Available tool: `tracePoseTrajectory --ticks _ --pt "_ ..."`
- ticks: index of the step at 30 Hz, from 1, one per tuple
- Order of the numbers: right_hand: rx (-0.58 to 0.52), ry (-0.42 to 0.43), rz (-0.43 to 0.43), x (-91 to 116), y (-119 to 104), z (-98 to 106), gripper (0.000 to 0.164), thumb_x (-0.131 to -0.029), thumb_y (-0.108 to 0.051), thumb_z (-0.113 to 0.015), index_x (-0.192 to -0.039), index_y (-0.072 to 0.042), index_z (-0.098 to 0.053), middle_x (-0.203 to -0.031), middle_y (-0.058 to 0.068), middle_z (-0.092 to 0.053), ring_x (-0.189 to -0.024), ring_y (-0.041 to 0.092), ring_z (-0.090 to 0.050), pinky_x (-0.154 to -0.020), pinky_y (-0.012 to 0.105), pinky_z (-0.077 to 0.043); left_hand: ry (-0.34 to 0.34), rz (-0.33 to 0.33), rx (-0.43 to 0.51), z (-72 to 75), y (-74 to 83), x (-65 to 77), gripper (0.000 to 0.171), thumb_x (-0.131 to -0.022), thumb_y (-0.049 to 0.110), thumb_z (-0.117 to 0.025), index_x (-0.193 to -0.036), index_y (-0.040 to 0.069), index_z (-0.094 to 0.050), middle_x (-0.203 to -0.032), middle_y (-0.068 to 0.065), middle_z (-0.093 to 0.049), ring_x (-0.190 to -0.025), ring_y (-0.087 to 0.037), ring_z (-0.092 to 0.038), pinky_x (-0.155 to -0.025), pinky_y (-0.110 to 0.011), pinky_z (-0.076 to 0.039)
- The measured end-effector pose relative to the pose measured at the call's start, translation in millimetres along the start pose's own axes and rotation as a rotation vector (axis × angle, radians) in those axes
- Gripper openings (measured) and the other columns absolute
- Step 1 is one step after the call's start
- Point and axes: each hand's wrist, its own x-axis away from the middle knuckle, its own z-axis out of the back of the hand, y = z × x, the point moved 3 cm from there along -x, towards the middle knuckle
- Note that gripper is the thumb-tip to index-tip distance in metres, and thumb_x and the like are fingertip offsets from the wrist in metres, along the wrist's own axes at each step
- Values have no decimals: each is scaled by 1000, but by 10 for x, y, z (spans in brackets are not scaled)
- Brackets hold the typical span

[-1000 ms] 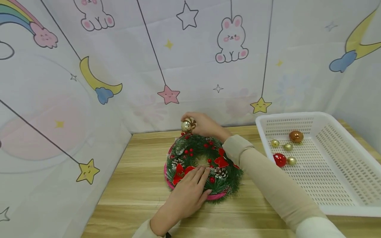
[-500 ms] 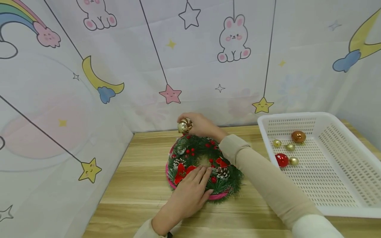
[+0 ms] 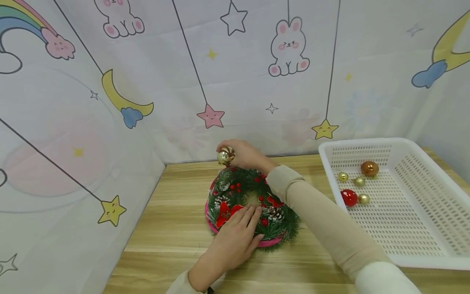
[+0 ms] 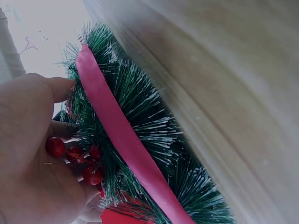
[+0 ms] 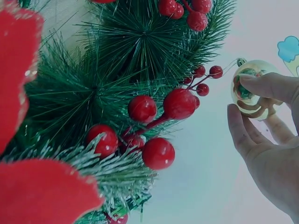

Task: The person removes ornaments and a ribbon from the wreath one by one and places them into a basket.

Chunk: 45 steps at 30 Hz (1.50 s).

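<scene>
A green Christmas wreath (image 3: 224, 185) with red berries, pine cones, red flowers and a pink ribbon (image 4: 117, 123) lies on the wooden table. My left hand (image 3: 235, 237) rests on its near side, the fingers stretched over the greenery and the thumb by the near rim. At the far rim my right hand (image 3: 249, 157) pinches a shiny gold Christmas ball (image 3: 225, 155) between thumb and fingers. In the right wrist view, a thin thread runs from the ball's cap (image 5: 241, 61) toward a small cluster of red berries (image 5: 205, 79); whether it is looped on a stem I cannot tell.
To the right stands a white perforated basket (image 3: 415, 153). Inside lie a red ball (image 3: 349, 197), a copper-coloured ball (image 3: 369, 168) and several small gold balls (image 3: 364, 199). A printed cloth wall (image 3: 242, 90) rises close behind the table.
My right hand has shifted a little to the left along the far rim, still holding the gold ball. The left hand stays in place on the wreath.
</scene>
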Motion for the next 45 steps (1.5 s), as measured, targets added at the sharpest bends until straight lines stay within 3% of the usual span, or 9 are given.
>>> tracePoseTrajectory --ticks 10,18,31,40,45 --pt "-2 -13 -48 -74 -7 -54 58 -99 -10 -69 -154 -14 -53 -151 15 -58 -99 25 -65 -70 29 -53 -8 -8 7 -8 23 -29 67 -111 48 -46 -164 7 -38 -164 -13 -48 -153 -27 -47 -126 -39 -42" --pt "-13 18 -100 -165 3 -63 59 -100 -26 -72 -152 -8 -51 -140 15 -65 -121 28 -67 -101 43 -59 0 -10 10 1 42 -49 67 -111 48 -46 -164 7 -37 -164 -14 -48 -153 -27 -47 -127 -40 -42" --pt "-24 -6 -63 -212 -165 -138 55 -98 -28 -75 -145 -5 -58 -132 15 -69 -116 27 -69 -95 41 -61 3 -7 4 -1 42 -59 67 -111 48 -46 -163 7 -37 -163 -13 -49 -152 -27 -48 -126 -39 -42" --pt "-96 8 -60 -171 -245 -38 58 -98 -28 -76 -147 -6 -56 -138 16 -66 -122 27 -68 -104 44 -59 -14 0 -6 11 26 -28 68 -111 49 -46 -164 7 -37 -164 -14 -48 -153 -27 -47 -126 -39 -42" --pt "-102 21 -41 -82 -301 52 58 -96 -26 -78 -146 -6 -57 -137 17 -66 -120 27 -70 -100 41 -61 -25 6 -5 0 10 -13 68 -111 49 -45 -164 7 -36 -164 -14 -47 -154 -26 -46 -127 -39 -42"
